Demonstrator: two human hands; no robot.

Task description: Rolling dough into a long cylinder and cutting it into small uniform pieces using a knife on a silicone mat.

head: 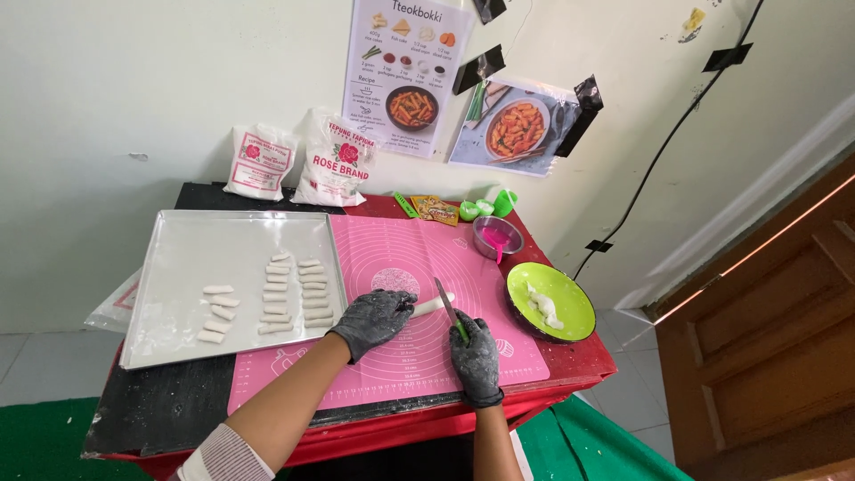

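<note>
On pink mat (383,258) | left hand (378,316) fingers grip dough roll (434,305) | right hand (475,356) fingers grip knife (448,305) | two white bags (303,162) at wall

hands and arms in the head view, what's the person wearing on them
Both the left hand and the right hand wear dark grey gloves dusted with white powder, ending at the wrists. The forearms are bare. Near the left elbow sits a pale sleeve cuff with thin darker stripes. No sleeve shows on the right arm.

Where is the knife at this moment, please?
In the head view, the knife is in the right hand, over the pink mat, its blade against the dough roll that the left hand holds.
</note>
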